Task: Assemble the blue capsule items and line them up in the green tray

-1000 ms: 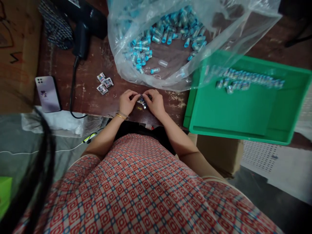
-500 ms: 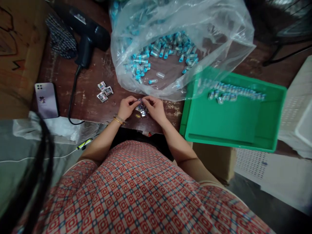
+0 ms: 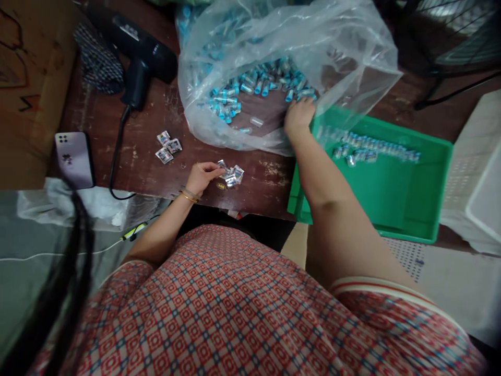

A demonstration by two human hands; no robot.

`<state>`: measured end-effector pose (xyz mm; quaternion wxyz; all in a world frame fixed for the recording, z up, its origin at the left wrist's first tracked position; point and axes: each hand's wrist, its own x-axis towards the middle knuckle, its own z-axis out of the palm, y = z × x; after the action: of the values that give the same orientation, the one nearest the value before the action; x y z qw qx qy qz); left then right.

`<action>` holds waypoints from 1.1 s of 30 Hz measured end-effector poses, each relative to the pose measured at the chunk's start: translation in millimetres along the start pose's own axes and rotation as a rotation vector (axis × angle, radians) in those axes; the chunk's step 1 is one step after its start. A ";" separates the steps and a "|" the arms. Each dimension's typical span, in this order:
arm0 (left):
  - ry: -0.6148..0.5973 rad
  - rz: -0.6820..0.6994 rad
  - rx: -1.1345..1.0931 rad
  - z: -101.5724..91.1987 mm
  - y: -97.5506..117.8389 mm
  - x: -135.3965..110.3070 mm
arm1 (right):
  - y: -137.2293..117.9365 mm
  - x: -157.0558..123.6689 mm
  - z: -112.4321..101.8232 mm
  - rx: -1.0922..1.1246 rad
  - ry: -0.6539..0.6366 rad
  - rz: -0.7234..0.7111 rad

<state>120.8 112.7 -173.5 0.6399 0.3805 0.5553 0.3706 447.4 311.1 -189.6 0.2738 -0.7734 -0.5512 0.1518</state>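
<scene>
My left hand (image 3: 202, 176) is closed in a pinch on the edge of a small shiny printed packet (image 3: 221, 165), just above the table. Right by it, more such packets (image 3: 234, 176) lie in a small pile. My right hand (image 3: 300, 116) reaches into the mouth of the clear plastic bag (image 3: 250, 140), at the right end of a heap of small clear vials with blue caps (image 3: 258, 83). Its fingers point down at the vials and their tips are hidden. A clear tube without a cap (image 3: 257, 121) lies alone in the bag.
A green tray (image 3: 407, 219) at right holds rows of vials. Several packets (image 3: 169, 147) lie left of my hand. Farther left are a black heat gun (image 3: 144, 57), its cable, a phone (image 3: 74, 159) and a cardboard box (image 3: 31, 94). A fan (image 3: 457, 42) stands back right.
My right hand has left the packets beside my left hand and moved up and right into the bag. The left hand stays in place, pinching a packet.
</scene>
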 end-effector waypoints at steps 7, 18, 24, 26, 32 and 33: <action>-0.024 -0.014 -0.045 0.7 7.9 -6.7 | -42.0 -87.1 -31.0 0.423 -0.281 -0.186; -0.200 -0.013 -0.050 15.7 18.4 -22.3 | -79.1 -207.0 -64.6 0.878 -0.778 -0.050; -0.255 -0.012 -0.017 19.7 15.2 -26.5 | -68.5 -215.6 -70.6 0.808 -0.719 -0.092; -0.251 -0.004 0.013 22.7 15.2 -28.0 | -67.7 -221.1 -72.7 0.745 -0.677 -0.144; -0.278 -0.026 -0.043 32.1 11.6 -37.5 | -62.0 -243.8 -62.7 0.614 -0.437 -0.246; -0.303 -0.073 -0.085 32.5 10.3 -39.5 | -60.4 -249.7 -59.6 0.605 -0.420 -0.255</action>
<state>148.3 79.2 -144.3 0.7449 0.3844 0.4497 0.3085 346.5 76.8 -122.7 0.3871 -0.5352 -0.6172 0.4274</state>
